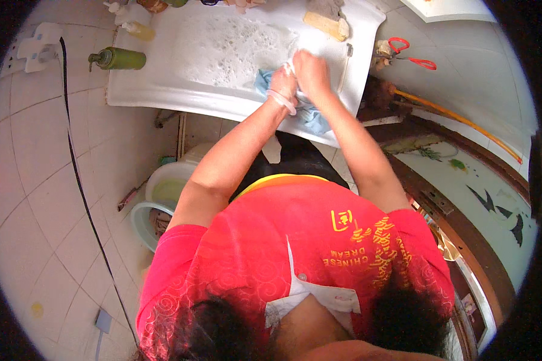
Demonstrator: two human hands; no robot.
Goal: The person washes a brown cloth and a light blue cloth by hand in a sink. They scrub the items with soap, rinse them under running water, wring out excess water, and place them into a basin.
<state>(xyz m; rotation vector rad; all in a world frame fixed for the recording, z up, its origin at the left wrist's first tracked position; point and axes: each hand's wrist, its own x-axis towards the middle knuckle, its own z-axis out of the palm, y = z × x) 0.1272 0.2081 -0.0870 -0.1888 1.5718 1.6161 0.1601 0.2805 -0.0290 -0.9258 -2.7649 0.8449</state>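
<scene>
Both of my fists are closed on a wet light-blue cloth (pixel 316 121) at the near right side of a white laundry sink (pixel 171 88). My left hand (pixel 283 85), with a pale bracelet at its wrist, grips the cloth, and a blue fold sticks out to its left. Pressed close beside it, my right hand (pixel 312 74) also holds the fabric. White foam or a whitish piece of cloth shows between the fists. Part of the cloth drapes over the sink's front edge below my wrists. Soapy water (pixel 239 49) with bubbles lies to the left.
A green pump bottle (pixel 123 58) sits at the sink's left edge. A yellowish scrubbing brush or block (pixel 326 25) lies at the back right. Red-handled scissors (pixel 411 53) hang right of the sink. Basins (pixel 151 221) stand low at left. A black cable (pixel 74 153) runs down the tiled wall.
</scene>
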